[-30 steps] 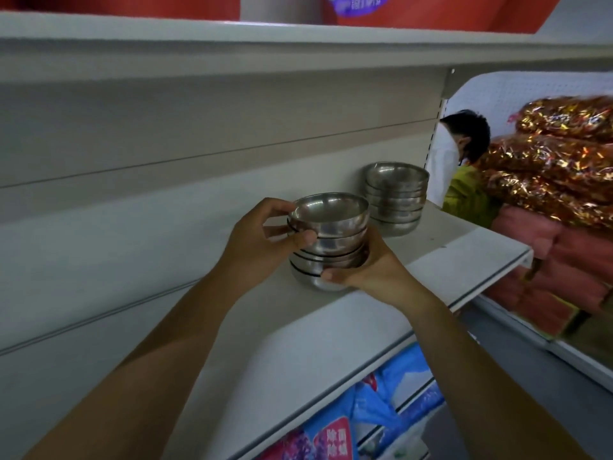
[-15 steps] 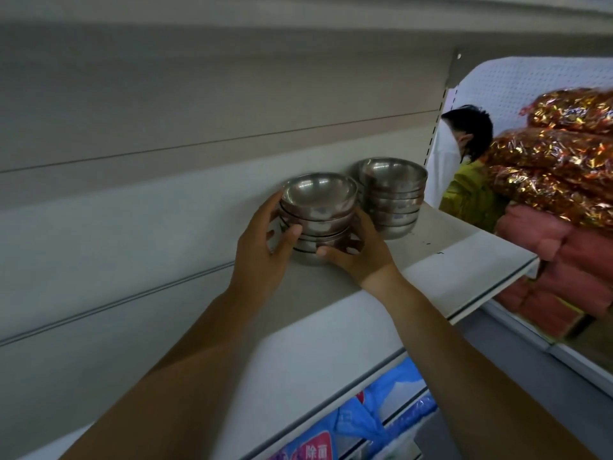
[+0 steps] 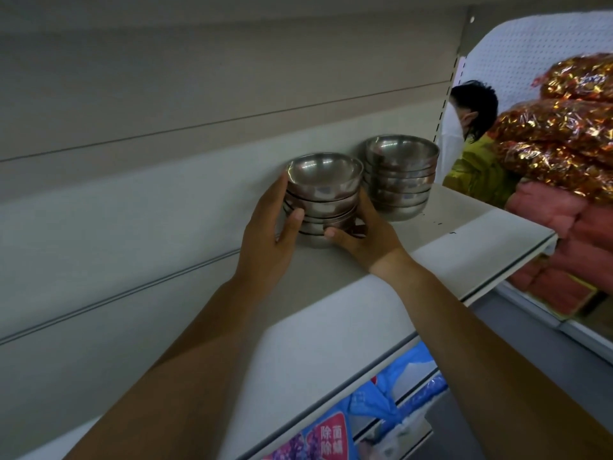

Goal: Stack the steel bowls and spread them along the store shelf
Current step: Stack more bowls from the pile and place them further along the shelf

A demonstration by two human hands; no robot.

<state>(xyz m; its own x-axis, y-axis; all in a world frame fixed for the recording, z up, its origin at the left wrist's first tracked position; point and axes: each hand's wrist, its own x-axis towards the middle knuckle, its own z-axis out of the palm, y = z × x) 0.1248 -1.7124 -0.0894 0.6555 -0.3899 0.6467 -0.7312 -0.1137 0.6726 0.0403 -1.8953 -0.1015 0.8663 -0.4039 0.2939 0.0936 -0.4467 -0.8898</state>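
A stack of several steel bowls [image 3: 323,190] rests on the white store shelf [image 3: 335,330], close to the back panel. My left hand [image 3: 268,234] wraps its left side, thumb on the front. My right hand [image 3: 365,237] cups its lower right side, fingertips under the lowest bowl. A second stack of steel bowls [image 3: 399,177] stands just to the right, nearly touching the first.
The shelf ends at the right near an upright post [image 3: 459,58]. Beyond it a person in a yellow top [image 3: 477,171] stands beside gold foil packs [image 3: 557,127] and pink bundles [image 3: 570,247]. Blue packages [image 3: 374,413] lie on the lower shelf.
Both hands carried the bowl stack away from the shelf's front, back and to the right, and set it down beside the second stack by the back panel.
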